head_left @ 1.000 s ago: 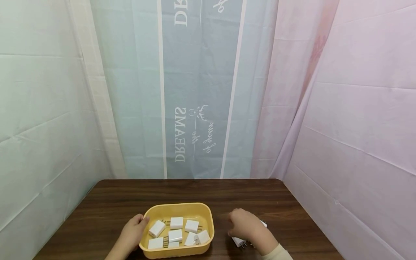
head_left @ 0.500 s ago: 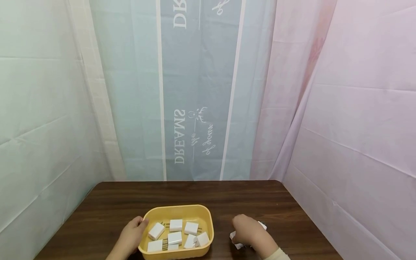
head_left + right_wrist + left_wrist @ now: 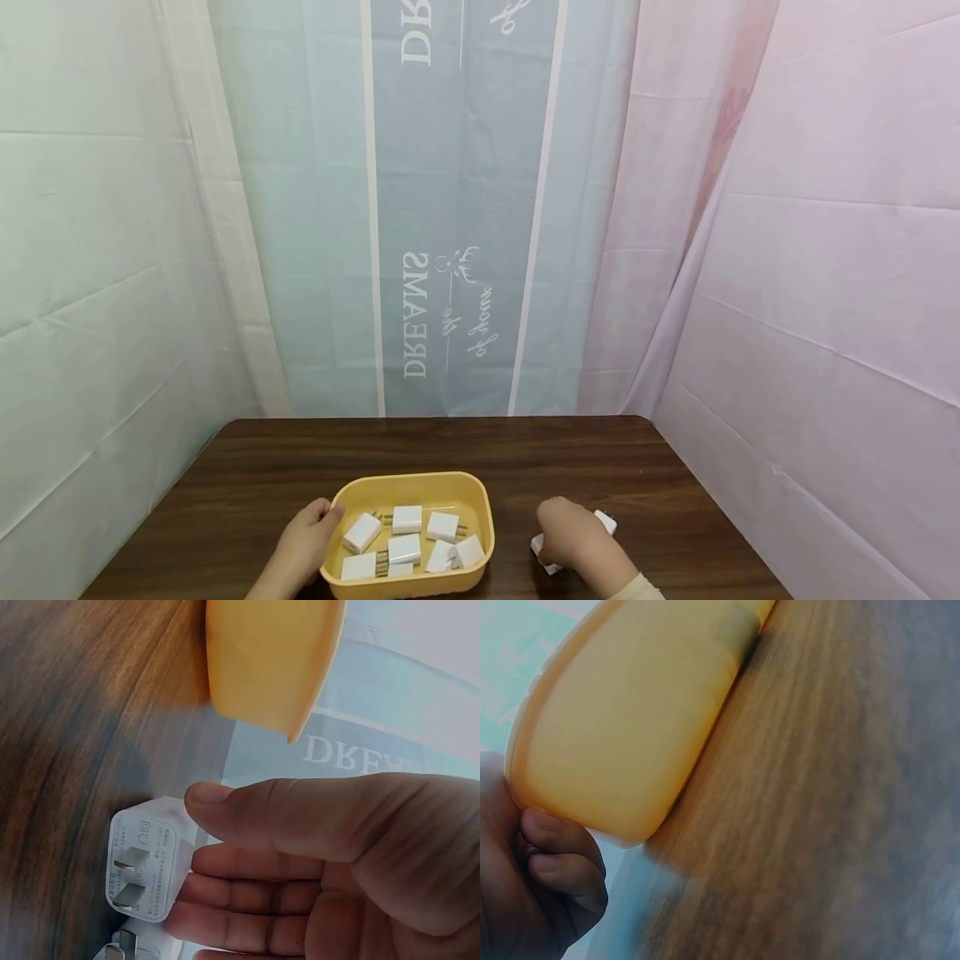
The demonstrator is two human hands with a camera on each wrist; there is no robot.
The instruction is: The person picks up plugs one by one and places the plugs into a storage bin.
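Note:
A yellow plastic basin [image 3: 408, 478] stands on the table, holding several white charger plugs [image 3: 407, 519] with metal prongs. My left hand [image 3: 306, 537] grips its left rim, thumb on the inside; in the left wrist view the curled fingers [image 3: 566, 874] lie against the outer wall. To the right of the basin, my right hand [image 3: 577, 533] is low over the table. The right wrist view shows its thumb and fingers pinching a white charger [image 3: 146, 859], with the prongs facing the camera. Another charger [image 3: 142, 941] lies beside that one, partly cut off by the frame edge.
A dark wood-grain table [image 3: 450, 442] lies under everything. Another white charger [image 3: 606, 522] shows beyond my right hand. A grey-blue printed curtain [image 3: 450, 208] hangs behind the table, and pale cloth walls [image 3: 810, 292] flank both sides.
My right hand has shifted slightly right and come down round a charger, its fingers drawing together on it. My left hand keeps its grip on the basin.

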